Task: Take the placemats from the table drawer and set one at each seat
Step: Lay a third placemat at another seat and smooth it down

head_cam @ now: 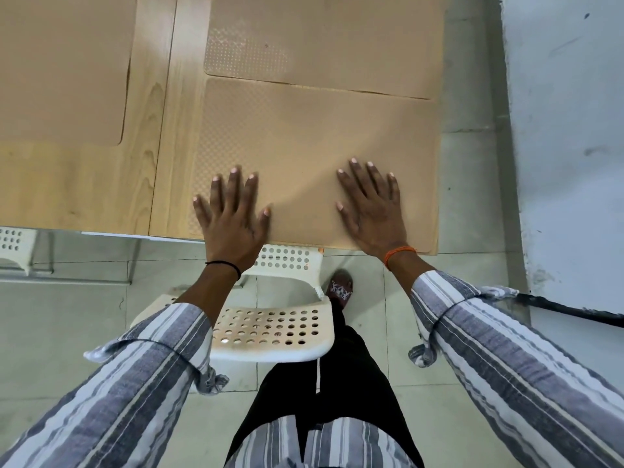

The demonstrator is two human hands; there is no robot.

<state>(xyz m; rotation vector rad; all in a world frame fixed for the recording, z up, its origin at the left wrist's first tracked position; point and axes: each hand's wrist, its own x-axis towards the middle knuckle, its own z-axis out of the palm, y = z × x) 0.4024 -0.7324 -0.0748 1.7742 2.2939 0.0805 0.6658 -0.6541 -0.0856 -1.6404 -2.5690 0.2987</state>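
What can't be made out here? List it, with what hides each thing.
- Table drawer: not in the head view; open or shut cannot be told.
- Left placemat: cut off by the left and top edges.
- Far placemat: cut off by the top edge.
- Near placemat: partly covered by the left hand and right hand.
- Chair: seat partly under the table.

Both arms stretched forward in striped sleeves; left hand and right hand palm-down, fingers straight and spread, black band on left wrist, orange on right
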